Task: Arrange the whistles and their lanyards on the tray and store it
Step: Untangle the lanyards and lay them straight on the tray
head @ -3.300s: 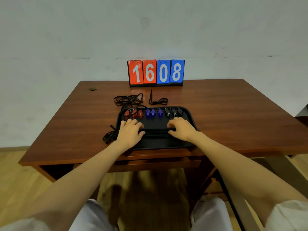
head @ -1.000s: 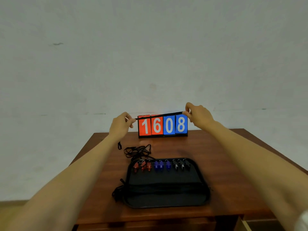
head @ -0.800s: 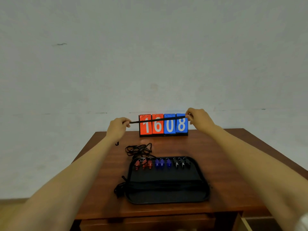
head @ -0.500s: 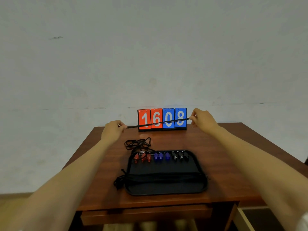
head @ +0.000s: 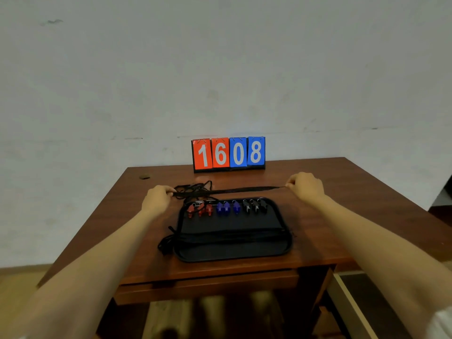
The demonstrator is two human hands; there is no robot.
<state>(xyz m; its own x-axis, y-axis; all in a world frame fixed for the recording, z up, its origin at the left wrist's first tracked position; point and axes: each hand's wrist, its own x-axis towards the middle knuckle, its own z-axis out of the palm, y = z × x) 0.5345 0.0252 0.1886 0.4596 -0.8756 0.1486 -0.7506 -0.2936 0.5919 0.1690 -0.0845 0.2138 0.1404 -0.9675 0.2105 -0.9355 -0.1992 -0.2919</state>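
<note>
The left hand (head: 157, 200) and the right hand (head: 307, 188) each pinch one end of a black lanyard (head: 244, 190), fingers closed on it, and the cord runs taut between them. Half a second ago they held it stretched up in front of the scoreboard; now they have come down with it, so that it hangs low over the table (head: 342, 216), just beyond the far rim of the tray (head: 232, 255) and well clear of the scoreboard (head: 228, 154) that reads 1608. That drop tells me the straightening is done and the laying is about to begin.

The tray sits near the front edge of the table, black and shallow. Across its middle lies a band of lanyards already laid straight (head: 232, 236), their ends spilling off the left rim in a small bunch (head: 166, 243). I judge the one in hand is bound for that band, and it has to be carried toward the person, over the whistles, without brushing them.

Behind the tray on the left, a loose tangle of cords (head: 195, 189) waits on the wood, just beside the left hand; whether the held cord touches it I cannot tell. So more lanyards are left to do before storing.

Along the far rim stand the red whistles (head: 199, 210), the blue whistles (head: 227, 207) and the black whistles (head: 254, 205), three of each in a row.
</note>
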